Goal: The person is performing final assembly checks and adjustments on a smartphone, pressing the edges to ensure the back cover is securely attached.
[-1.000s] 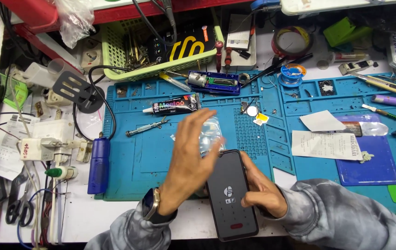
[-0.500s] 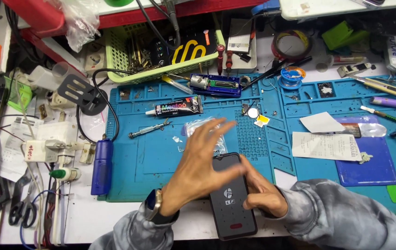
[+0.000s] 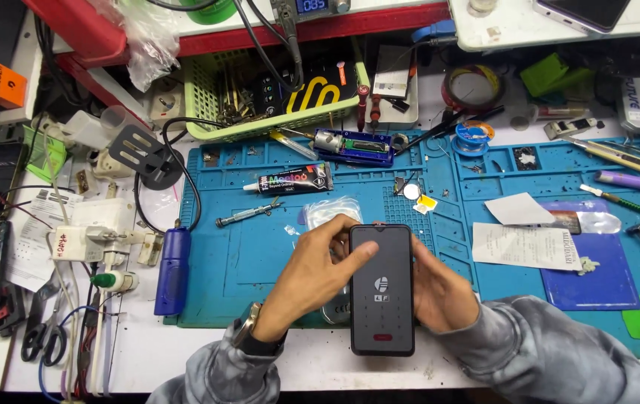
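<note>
- Phone [image 3: 382, 288] upright over blue mat [image 3: 260, 254], screen lit.
- Right hand [image 3: 439, 292] grips its side.
- Left hand [image 3: 316, 273] lies fingers spread across its screen.

A smartphone [image 3: 382, 290] sits upright over the near edge of the repair mat [image 3: 260, 254], between the left hand [image 3: 312, 273] and the right hand [image 3: 439, 292]. Behind it lies a plastic bag [image 3: 331, 211]; farther back, a glue tube [image 3: 288, 181]. A screwdriver [image 3: 247, 215] lies left of the bag. Paper slips [image 3: 525, 245] lie right of the phone. A basket [image 3: 275, 97] stands behind the mat.
</note>
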